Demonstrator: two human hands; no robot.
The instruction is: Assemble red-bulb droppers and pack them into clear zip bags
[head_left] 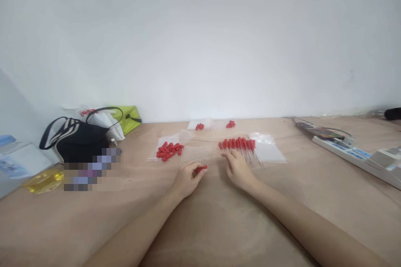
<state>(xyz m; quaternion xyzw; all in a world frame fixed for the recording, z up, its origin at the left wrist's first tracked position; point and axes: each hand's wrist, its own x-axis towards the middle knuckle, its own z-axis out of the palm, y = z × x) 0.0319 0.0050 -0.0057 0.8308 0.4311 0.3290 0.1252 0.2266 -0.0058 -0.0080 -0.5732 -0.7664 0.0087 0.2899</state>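
My left hand (187,179) is closed around a small red bulb-shaped piece (201,169), which pokes out between thumb and fingers. Just beyond it lies a row of bare thin pale sticks (196,154). To their left is a pile of similar red pieces (169,150) on a clear plastic bag (153,154). My right hand (236,170) has its fingertips pinched at the left end of a row of red-tipped sticks (239,142). A thin stick shows at those fingertips, though the fingers partly hide it. The row's sticks point towards me, red ends away.
Two small clusters of red pieces (199,127) lie on plastic bags near the wall. More clear bags (271,150) lie at right. A power strip (351,156) with plugs and a phone is far right. Left stand a black bag (83,139) and a yellow-liquid bottle (44,181).
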